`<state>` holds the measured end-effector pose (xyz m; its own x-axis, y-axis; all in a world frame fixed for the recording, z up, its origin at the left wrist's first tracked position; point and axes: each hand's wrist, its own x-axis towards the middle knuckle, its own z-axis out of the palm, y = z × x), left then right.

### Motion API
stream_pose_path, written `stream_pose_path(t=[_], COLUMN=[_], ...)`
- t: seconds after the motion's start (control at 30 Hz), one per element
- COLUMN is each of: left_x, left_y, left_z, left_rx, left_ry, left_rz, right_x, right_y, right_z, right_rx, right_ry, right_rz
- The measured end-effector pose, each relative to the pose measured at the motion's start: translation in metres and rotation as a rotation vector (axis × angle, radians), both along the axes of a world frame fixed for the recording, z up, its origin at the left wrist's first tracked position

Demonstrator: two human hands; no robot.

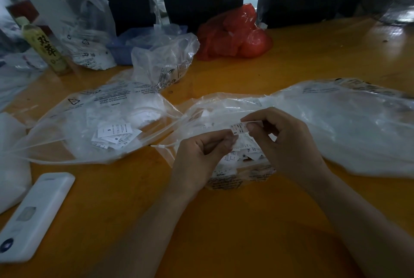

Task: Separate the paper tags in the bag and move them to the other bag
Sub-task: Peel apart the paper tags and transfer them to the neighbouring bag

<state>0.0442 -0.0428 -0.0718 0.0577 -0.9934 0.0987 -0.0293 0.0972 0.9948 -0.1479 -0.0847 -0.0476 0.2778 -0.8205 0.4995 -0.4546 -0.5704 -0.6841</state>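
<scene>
Both hands meet over the near middle of the orange tabletop (224,221). The left hand (201,154) and right hand (282,141) each pinch an end of a small paper tag (239,127), likely to peel it from the rest. Beneath lies the source bag (235,172), holding more tags. Toward the left edge, the receiving bag (94,125) lies mouth-open, close for quick drops.
</scene>
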Motion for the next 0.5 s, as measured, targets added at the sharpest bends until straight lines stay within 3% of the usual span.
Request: stream_pose_path(t=[0.5], left_x=[0.0022], left_y=[-0.0002], left_z=[-0.0034], left_rx=[-0.003], left_ry=[-0.122], left_rz=[0.011], right_x=[-0.006], right_y=[-0.0059], right_z=[-0.0065], right_rx=[0.041], right_ry=[0.216], right_rz=[0.066])
